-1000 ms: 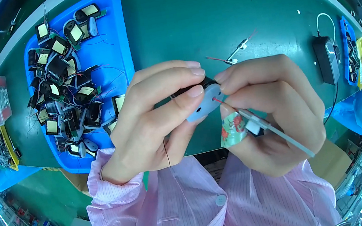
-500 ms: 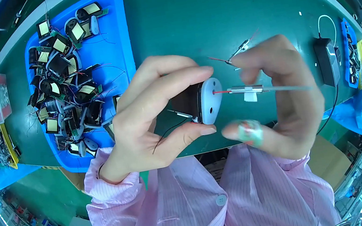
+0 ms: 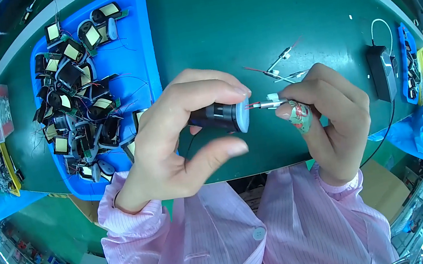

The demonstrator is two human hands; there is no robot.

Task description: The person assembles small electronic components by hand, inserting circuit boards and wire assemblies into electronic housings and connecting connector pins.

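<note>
Between both hands, black cylinder (image 3: pixel 213 118), white-capped.

A green bench (image 3: pixel 258 8) is spread across the scene, edged in white along its far side. A blue tray (image 3: pixel 137 44) of small black parts is set on its left, and a black box (image 3: pixel 382 72) on its right. Below the near edge, floor and cartons are dimly seen.

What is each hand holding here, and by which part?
The left hand grips a small black cylinder with a white end cap around its body. The right hand pinches a thin white connector piece at its rear end.
</note>
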